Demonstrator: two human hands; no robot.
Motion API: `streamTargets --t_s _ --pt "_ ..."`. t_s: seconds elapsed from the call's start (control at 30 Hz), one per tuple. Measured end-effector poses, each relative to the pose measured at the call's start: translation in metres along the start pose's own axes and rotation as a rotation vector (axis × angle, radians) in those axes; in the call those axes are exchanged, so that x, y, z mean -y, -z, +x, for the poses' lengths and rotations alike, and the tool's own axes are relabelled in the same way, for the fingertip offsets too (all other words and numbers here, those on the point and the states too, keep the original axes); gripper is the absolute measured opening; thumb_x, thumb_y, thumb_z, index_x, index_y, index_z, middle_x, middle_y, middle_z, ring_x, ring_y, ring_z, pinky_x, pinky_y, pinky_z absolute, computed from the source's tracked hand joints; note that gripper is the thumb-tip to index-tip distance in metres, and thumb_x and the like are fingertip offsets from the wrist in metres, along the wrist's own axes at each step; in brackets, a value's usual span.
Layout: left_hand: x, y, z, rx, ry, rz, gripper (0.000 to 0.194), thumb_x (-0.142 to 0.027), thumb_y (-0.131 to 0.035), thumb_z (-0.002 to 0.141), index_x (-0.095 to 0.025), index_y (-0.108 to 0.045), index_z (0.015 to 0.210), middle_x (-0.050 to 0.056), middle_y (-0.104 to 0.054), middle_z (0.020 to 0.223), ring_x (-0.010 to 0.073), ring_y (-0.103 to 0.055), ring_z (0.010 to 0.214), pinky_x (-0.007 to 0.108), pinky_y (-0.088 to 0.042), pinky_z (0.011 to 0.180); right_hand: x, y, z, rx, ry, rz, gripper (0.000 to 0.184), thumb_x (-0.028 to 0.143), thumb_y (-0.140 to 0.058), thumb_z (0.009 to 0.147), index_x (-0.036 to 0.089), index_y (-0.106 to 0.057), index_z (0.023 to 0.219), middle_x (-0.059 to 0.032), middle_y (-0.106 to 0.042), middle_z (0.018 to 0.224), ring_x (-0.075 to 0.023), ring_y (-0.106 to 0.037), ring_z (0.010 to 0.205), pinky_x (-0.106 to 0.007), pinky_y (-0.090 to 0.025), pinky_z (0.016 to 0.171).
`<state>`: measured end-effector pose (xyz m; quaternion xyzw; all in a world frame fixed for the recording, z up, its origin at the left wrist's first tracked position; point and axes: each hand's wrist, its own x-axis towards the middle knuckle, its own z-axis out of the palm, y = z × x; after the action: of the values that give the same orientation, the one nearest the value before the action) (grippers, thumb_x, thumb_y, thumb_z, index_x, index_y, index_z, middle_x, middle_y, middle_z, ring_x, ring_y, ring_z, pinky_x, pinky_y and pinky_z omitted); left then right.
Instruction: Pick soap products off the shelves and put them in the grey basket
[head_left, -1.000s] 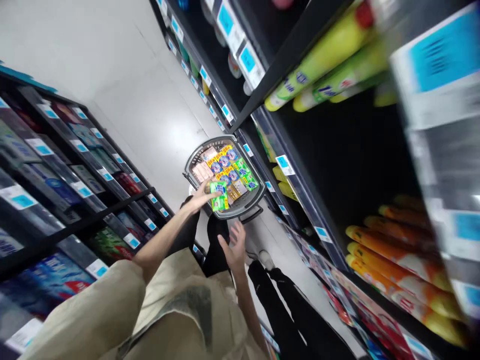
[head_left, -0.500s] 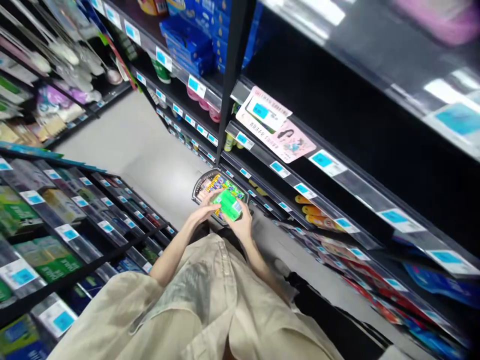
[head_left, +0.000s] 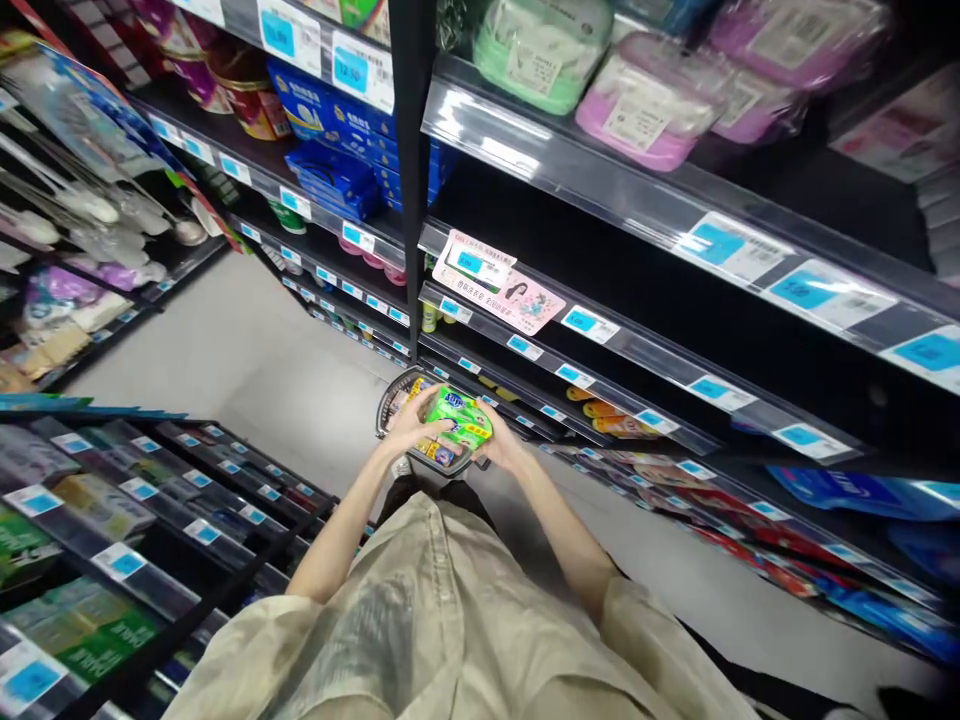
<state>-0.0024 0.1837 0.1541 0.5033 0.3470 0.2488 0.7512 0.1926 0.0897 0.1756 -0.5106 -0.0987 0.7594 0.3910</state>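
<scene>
A bright green, glossy pack of soap bars (head_left: pixel 459 418), with blue lettering and a yellow-red patch, is held between both hands in front of my body. My left hand (head_left: pixel 412 425) grips its left side, thumb across the front. From the right, my right hand (head_left: pixel 499 435) closes on the pack's other end, its fingers partly hidden. Below the pack is a dark shopping basket (head_left: pixel 391 392) with several colourful packages inside, partly covered by my hands and the pack.
Shelving with price tags (head_left: pixel 592 322) rises on my right, bearing blue boxes (head_left: pixel 337 180) and soap boxes in green and pink (head_left: pixel 544 50). Another shelf unit (head_left: pixel 124 560) runs along my left. Grey aisle floor (head_left: pixel 247 330) lies between, and hanging utensils (head_left: pixel 82 200) are at the far left.
The pack has been turned so its printed face shows instead of a plainer green side. Both hands still hold it. My view has shifted, bringing upper-shelf boxes into sight.
</scene>
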Motion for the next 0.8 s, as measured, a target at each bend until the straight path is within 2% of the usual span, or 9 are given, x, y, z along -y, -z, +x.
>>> streamTargets --t_s 0.07,0.2,0.27,0.33,0.43,0.53,0.6,0.7,0.8 --pt "0.001 -0.005 0.007 -0.068 0.059 0.005 0.096 -0.047 -0.101 0.060 -0.019 -0.063 0.144 0.015 -0.062 0.154 0.0353 -0.054 0.147 0.045 -0.043 0.125 0.012 0.004 -0.002 0.026 -0.048 0.009 0.070 0.078 -0.044 0.099 0.018 -0.069 0.125 -0.0129 -0.082 0.097 -0.0229 -0.075 0.066 -0.030 -0.061 0.048" --pt "0.002 -0.016 0.021 -0.161 0.144 0.004 0.098 -0.051 -0.102 0.055 -0.017 -0.066 0.139 0.016 -0.066 0.149 0.0377 -0.055 0.145 0.048 -0.045 0.124 0.024 0.013 0.000 -0.060 -0.008 -0.046 0.070 0.077 -0.045 0.100 0.019 -0.065 0.133 -0.0135 -0.082 0.106 -0.0255 -0.079 0.083 -0.038 -0.068 0.062" --pt "0.001 -0.020 0.027 -0.229 0.193 0.020 0.089 -0.054 -0.100 0.061 -0.017 -0.068 0.136 0.016 -0.067 0.146 0.0379 -0.057 0.143 0.047 -0.051 0.118 0.025 0.018 0.002 -0.092 0.013 -0.093 0.063 0.071 -0.054 0.100 0.019 -0.065 0.134 -0.0133 -0.082 0.109 -0.0251 -0.080 0.082 -0.038 -0.068 0.066" --pt "-0.004 -0.022 0.032 -0.256 0.290 -0.012 0.082 -0.062 -0.090 0.074 -0.019 -0.065 0.139 0.015 -0.069 0.142 0.0375 -0.064 0.134 0.046 -0.061 0.104 0.027 0.023 0.005 -0.128 -0.002 -0.139 0.055 0.062 -0.063 0.098 0.019 -0.065 0.132 -0.0120 -0.082 0.105 -0.0235 -0.079 0.070 -0.035 -0.067 0.060" --pt "-0.013 -0.018 0.041 -0.117 0.484 -0.079 0.083 -0.076 -0.072 0.084 -0.025 -0.058 0.148 0.014 -0.076 0.125 0.0349 -0.078 0.099 0.045 -0.068 0.077 0.037 0.027 0.011 -0.169 -0.116 -0.132 0.047 0.055 -0.054 0.103 0.014 -0.068 0.121 -0.0110 -0.081 0.087 -0.0202 -0.070 0.049 -0.030 -0.061 0.047" --pt "-0.019 -0.011 0.052 0.002 0.583 0.002 0.088 -0.085 -0.066 0.082 -0.024 -0.062 0.144 0.012 -0.080 0.101 0.0313 -0.078 0.068 0.045 -0.065 0.066 0.048 0.027 0.018 -0.153 -0.220 -0.061 0.054 0.055 -0.041 0.106 0.010 -0.070 0.109 -0.0115 -0.078 0.076 -0.0181 -0.064 0.043 -0.029 -0.058 0.043" --pt "-0.019 -0.008 0.058 0.012 0.550 0.070 0.086 -0.087 -0.065 0.082 -0.024 -0.065 0.141 0.011 -0.080 0.096 0.0303 -0.077 0.066 0.042 -0.064 0.064 0.053 0.026 0.021 -0.141 -0.223 -0.052 0.056 0.060 -0.045 0.103 0.011 -0.071 0.107 -0.0116 -0.078 0.077 -0.0180 -0.066 0.046 -0.029 -0.058 0.045" --pt "-0.018 -0.007 0.065 0.036 0.365 0.120 0.076 -0.081 -0.061 0.089 -0.025 -0.067 0.141 0.010 -0.080 0.104 0.0300 -0.078 0.079 0.036 -0.063 0.064 0.057 0.028 0.020 -0.160 -0.119 -0.108 0.053 0.065 -0.063 0.092 0.014 -0.072 0.107 -0.0111 -0.079 0.083 -0.0216 -0.074 0.063 -0.030 -0.062 0.055" --pt "-0.016 -0.012 0.071 0.068 0.126 0.111 0.064 -0.067 -0.059 0.098 -0.029 -0.063 0.149 0.008 -0.080 0.115 0.0324 -0.076 0.107 0.039 -0.065 0.086 0.061 0.045 0.009 -0.273 0.057 -0.223 0.058 0.063 -0.080 0.078 0.019 -0.071 0.114 -0.0103 -0.079 0.090 -0.0268 -0.077 0.076 -0.036 -0.065 0.063"
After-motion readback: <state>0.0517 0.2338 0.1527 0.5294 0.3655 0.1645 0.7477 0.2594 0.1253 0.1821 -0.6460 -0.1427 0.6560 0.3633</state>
